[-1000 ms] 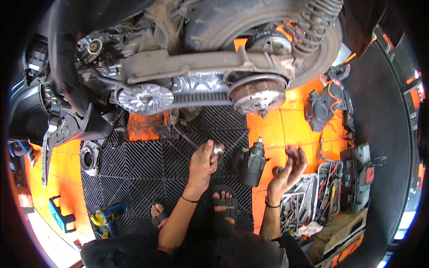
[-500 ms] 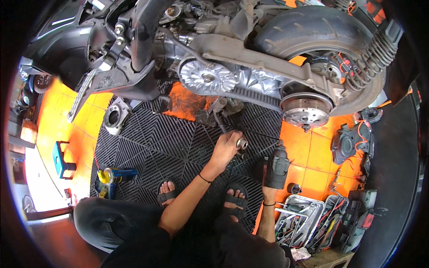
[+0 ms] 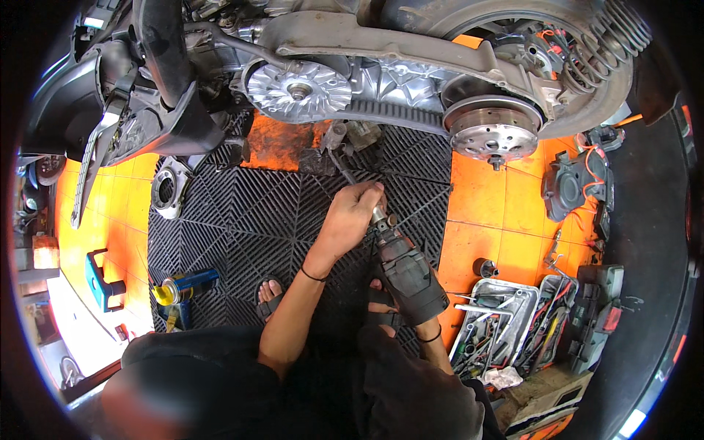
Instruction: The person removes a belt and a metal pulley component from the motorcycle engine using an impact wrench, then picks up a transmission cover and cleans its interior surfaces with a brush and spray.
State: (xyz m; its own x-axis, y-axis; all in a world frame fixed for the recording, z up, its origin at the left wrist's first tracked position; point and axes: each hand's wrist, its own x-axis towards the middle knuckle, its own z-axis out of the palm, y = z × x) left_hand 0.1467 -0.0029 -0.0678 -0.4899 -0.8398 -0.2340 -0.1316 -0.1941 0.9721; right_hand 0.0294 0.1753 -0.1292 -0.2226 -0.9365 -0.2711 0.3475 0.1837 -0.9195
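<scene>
Near the middle of the frame, one dark power driver (image 3: 407,275) is pointing up toward the scooter. The left hand (image 3: 352,216) is pinching the driver's metal tip with curled fingers; the right hand (image 3: 422,312) is wrapping around its chunky grip from below. Two round metal pulleys (image 3: 298,89), one finned, one smooth, are sitting along the top, joined by one ribbed belt. The ridged black mat (image 3: 242,227) is lying on glossy orange tiles. One open tool tray (image 3: 506,323) is sitting at lower right.
</scene>
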